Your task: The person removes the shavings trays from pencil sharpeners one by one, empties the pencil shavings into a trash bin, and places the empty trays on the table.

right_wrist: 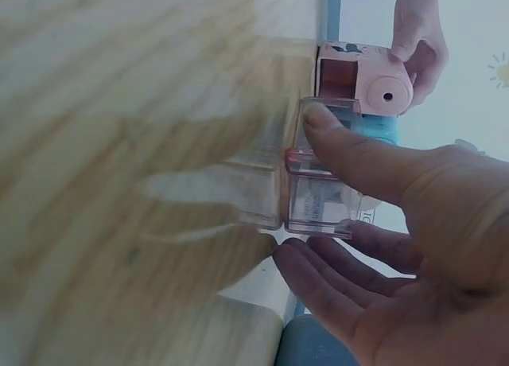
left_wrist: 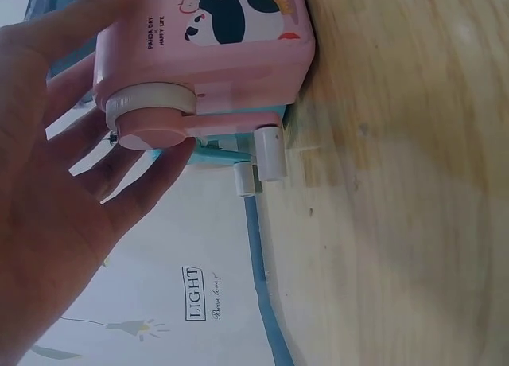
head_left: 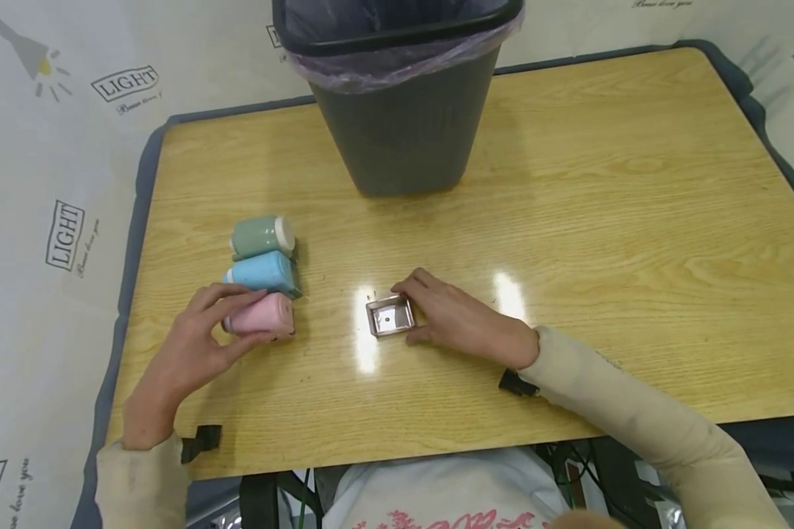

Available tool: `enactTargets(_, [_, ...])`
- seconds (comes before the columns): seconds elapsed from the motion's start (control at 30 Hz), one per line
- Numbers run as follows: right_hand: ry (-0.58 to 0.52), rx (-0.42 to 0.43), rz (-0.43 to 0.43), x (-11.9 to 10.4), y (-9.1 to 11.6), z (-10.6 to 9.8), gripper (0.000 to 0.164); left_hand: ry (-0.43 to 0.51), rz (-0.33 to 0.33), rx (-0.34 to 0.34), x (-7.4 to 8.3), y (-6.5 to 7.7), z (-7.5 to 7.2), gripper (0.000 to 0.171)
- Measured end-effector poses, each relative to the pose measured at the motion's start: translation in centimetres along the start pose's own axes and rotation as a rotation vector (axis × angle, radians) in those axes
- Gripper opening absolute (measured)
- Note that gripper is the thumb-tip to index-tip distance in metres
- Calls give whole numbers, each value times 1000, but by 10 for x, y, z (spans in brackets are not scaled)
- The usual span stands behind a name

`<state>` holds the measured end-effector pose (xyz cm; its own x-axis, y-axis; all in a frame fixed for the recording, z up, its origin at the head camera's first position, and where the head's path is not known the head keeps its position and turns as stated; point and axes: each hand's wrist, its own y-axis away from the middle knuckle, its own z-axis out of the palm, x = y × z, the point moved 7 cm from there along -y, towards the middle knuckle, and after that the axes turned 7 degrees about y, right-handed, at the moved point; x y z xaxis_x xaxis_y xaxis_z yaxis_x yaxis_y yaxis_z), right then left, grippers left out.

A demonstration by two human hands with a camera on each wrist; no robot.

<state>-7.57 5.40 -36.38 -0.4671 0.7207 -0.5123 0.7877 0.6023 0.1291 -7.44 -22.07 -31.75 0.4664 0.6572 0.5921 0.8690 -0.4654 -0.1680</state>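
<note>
My left hand (head_left: 195, 342) grips a pink crank pencil sharpener (head_left: 261, 316) lying on the table, fingers on its far side and thumb on the near side. The left wrist view shows its panda print and crank handle (left_wrist: 231, 124). An open slot (right_wrist: 338, 79) shows in its body in the right wrist view. My right hand (head_left: 459, 319) pinches a small clear plastic shavings drawer (head_left: 390, 319) by its right end, thumb and fingers on opposite sides. The drawer stands on the table, open side up, with a few dark specks around it.
Beyond the pink sharpener lie a blue sharpener (head_left: 265, 272) and a green one (head_left: 258, 236) with a white end, side by side. A grey bin (head_left: 403, 132) with a purple liner stands at the table's back. The wooden table (head_left: 635, 220) extends to the right.
</note>
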Motion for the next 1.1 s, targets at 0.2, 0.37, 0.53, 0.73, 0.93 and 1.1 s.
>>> enactTargets(0.2, [8, 15, -15, -1, 1, -3, 66, 6, 25, 34, 2, -2, -5, 51])
enactTargets(0.37, [18, 33, -43, -4, 2, -7, 65, 28, 44, 87, 1, -4, -9, 40])
enactTargets(0.53, [14, 30, -38, -7, 4, -9, 64, 25, 80, 139, -2, -11, -17, 41])
enactTargets(0.73, [46, 113, -49, -8, 7, -13, 60, 9, 84, 125, -8, -22, -20, 45])
enactTargets(0.93, [67, 156, -68, -10, 10, -17, 58, 2, -9, 35, -21, -29, -17, 42])
enactTargets(1.1, [53, 161, -62, -11, 11, -21, 59, 13, -41, -6, -29, -34, -15, 45])
